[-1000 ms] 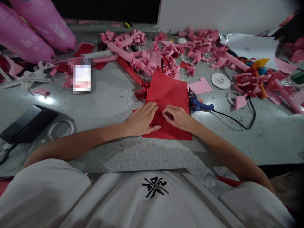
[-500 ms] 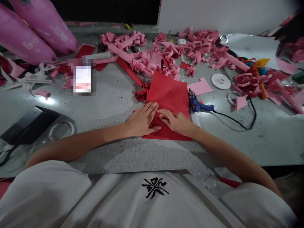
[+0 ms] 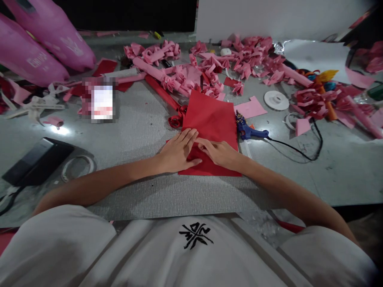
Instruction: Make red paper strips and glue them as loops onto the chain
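A large red sheet of paper (image 3: pixel 214 115) lies in front of me, its top edge slightly raised and its lower part on the grey table. My left hand (image 3: pixel 178 150) presses flat on its left side, fingers stretched and thumb apart. From the right, my right hand (image 3: pixel 220 152) rests on the same sheet, index finger reaching to the left hand's fingertips and the other fingers loosely bent. Nothing shows in its grasp. Just right of the paper lies a blue glue gun (image 3: pixel 253 132) with a black cord. A rolled red paper stem (image 3: pixel 161 92) with curls touches the upper left.
Pink paper flowers and rolls (image 3: pixel 191 73) are heaped along the back. A white spool (image 3: pixel 276 100) and a pink paper piece (image 3: pixel 251 107) lie right. To the left are a lit, blurred screen (image 3: pixel 102 101), a black box-like device (image 3: pixel 37 159), a white ring (image 3: pixel 77 168) and pink bottles (image 3: pixel 64 34).
My right index finger has slid slightly left, up to the left hand's fingertips. My left hand stays on the paper. The whole view has shifted a little.
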Motion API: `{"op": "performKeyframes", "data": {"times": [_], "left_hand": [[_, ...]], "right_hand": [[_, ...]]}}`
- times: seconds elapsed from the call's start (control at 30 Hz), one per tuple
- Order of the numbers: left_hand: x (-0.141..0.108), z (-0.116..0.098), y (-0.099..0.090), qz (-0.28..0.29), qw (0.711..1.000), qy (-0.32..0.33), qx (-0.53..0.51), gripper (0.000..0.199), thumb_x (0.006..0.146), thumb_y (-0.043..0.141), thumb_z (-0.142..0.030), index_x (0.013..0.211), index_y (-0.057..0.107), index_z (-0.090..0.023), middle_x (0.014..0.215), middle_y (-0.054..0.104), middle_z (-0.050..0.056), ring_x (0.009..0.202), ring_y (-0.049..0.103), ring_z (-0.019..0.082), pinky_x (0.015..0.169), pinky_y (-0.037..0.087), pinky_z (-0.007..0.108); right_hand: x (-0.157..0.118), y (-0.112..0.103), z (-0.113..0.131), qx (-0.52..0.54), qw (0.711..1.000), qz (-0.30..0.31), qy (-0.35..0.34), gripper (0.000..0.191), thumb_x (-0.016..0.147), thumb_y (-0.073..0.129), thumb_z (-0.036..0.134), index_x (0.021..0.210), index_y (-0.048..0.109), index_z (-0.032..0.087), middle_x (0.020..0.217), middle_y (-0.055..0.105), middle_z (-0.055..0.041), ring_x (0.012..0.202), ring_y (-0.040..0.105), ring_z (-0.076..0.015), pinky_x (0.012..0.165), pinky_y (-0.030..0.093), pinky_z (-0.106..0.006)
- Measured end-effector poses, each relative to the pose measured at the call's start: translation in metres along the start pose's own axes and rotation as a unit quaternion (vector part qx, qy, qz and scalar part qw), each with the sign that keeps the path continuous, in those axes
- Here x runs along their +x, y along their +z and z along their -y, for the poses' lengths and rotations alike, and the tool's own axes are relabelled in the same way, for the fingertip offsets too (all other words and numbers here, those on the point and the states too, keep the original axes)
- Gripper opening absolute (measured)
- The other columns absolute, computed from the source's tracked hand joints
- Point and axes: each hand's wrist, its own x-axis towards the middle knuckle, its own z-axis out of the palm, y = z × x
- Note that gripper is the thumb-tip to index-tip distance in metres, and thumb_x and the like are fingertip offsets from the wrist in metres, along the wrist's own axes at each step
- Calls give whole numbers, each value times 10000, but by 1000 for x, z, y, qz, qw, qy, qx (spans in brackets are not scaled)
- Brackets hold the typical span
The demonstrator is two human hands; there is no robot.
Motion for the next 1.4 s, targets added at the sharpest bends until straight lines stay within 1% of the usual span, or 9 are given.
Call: {"op": "performKeyframes", "data": {"times": [0.13, 0.23, 0.3, 0.4, 0.6, 0.83, 1.0, 1.23, 1.4], "left_hand": [[0, 1, 2, 1, 1000, 1, -7, 985, 987, 479, -686, 1641, 173, -17, 1707, 226, 266, 1621, 138, 384, 1306, 164, 504], [0, 0, 2, 2, 1000, -7, -11, 983, 988, 476, -690, 1640, 187, -13, 1712, 215, 264, 1620, 137, 390, 1307, 162, 510], [0, -1, 1, 0, 1000, -14, -12, 981, 989, 475, -693, 1639, 196, -13, 1712, 213, 265, 1615, 151, 396, 1303, 173, 519], [1, -2, -1, 1, 1000, -17, -8, 982, 985, 480, -696, 1627, 222, 1, 1705, 225, 276, 1606, 176, 407, 1301, 183, 526], [0, -1, -1, -9, 1000, -3, -20, 966, 975, 516, -665, 1624, 225, -12, 1690, 260, 276, 1601, 190, 408, 1293, 215, 530], [-1, 0, 0, -23, 999, 2, -28, 955, 976, 506, -669, 1626, 224, -29, 1679, 283, 273, 1592, 219, 408, 1282, 249, 547], [-1, 0, -1, -11, 1000, -6, -13, 984, 969, 537, -663, 1621, 221, 4, 1691, 246, 286, 1596, 201, 411, 1291, 236, 532], [0, 1, 2, -18, 999, -6, -27, 956, 963, 547, -652, 1637, 205, -65, 1690, 270, 260, 1598, 215, 400, 1276, 264, 544], [0, 2, 4, -17, 999, -11, -34, 964, 967, 536, -658, 1639, 199, -53, 1698, 246, 266, 1605, 190, 397, 1284, 240, 543]], "right_hand": [[1, -1, -1, -8, 1000, 3, -11, 531, 1052, 420, 147, 1575, 331, 118, 1147, 735, -153, 968, 704, -214, 658, 502, -257], [0, -2, -2, 10, 1000, 0, 8, 503, 1073, 408, 175, 1566, 324, 134, 1092, 735, -115, 896, 708, -191, 636, 486, -243], [0, -4, -3, 35, 999, -11, 27, 498, 1074, 411, 185, 1561, 316, 146, 1088, 730, -96, 861, 709, -176, 668, 508, -250], [0, -5, -1, 56, 997, -22, 38, 527, 1056, 438, 182, 1563, 296, 155, 1162, 722, -109, 916, 720, -186, 742, 545, -282], [1, -5, 5, -23, 1000, -3, 17, 562, 1055, 430, 151, 1594, 274, 170, 1195, 737, -114, 988, 730, -211, 665, 514, -264], [1, -9, 12, -101, 994, 32, -6, 624, 1024, 395, 86, 1626, 239, 140, 1313, 694, -176, 1002, 707, -213, 608, 461, -256], [3, -11, 13, -103, 994, 46, -6, 645, 1006, 386, 66, 1627, 227, 136, 1358, 662, -190, 962, 698, -209, 598, 442, -257], [6, -12, 14, -97, 994, 57, -4, 593, 1005, 403, 95, 1590, 308, 124, 1306, 672, -196, 919, 686, -210, 590, 427, -266], [6, -11, 12, -93, 994, 55, -6, 599, 1010, 407, 109, 1597, 290, 124, 1337, 659, -201, 918, 680, -211, 586, 410, -268]]}}
